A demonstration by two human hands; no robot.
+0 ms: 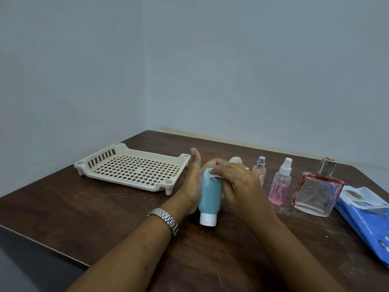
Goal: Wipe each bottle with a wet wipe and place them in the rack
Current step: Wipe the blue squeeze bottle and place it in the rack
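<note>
Head view: my left hand (192, 186) wraps the teal bottle (209, 197), fingers mostly hidden behind it. My right hand (237, 182) pinches a wet wipe (215, 175) against it.

Small teal bottle (209, 193), white cap toward viewer, wipe (215, 175) pressed on far end; cream perforated rack (168, 182) at left.

The table (210, 260) is dark, scuffed matt wood; the rack (168, 182) at left, smooth cream plastic. The square bottle (315, 192) at right is glossy glass; the watch (166, 218), shiny metal.
</note>
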